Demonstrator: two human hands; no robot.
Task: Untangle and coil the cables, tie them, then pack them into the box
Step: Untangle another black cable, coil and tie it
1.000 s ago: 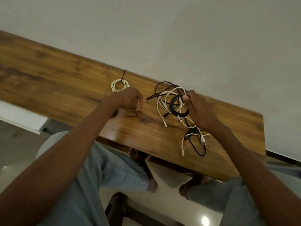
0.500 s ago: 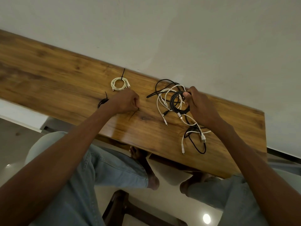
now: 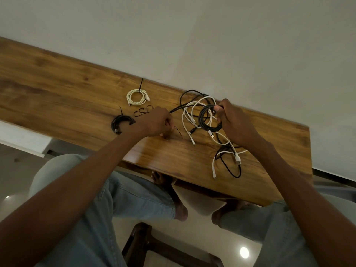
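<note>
My right hand [image 3: 234, 123] grips a coiled black cable [image 3: 207, 120] just above the wooden table [image 3: 57, 89]. Under and around it lies a tangle of white and black cables [image 3: 225, 149]. My left hand [image 3: 157, 123] is curled and pinches a thin black tie [image 3: 178, 131] on the table, left of the tangle. A white coil [image 3: 136, 96], bound with a black tie, lies further back. A tied black coil [image 3: 121, 123] lies beside my left wrist. No box is in view.
Loose black ties [image 3: 141, 111] lie between the two finished coils. The table's near edge runs diagonally above my knees, its right end [image 3: 308, 151] close to the tangle. A wall rises behind the table. A dark stool [image 3: 140, 245] stands on the floor below.
My left hand slid right and nearer along the table with the tie, uncovering the tied black coil and the loose ties. My right hand kept its hold on the black coil.
</note>
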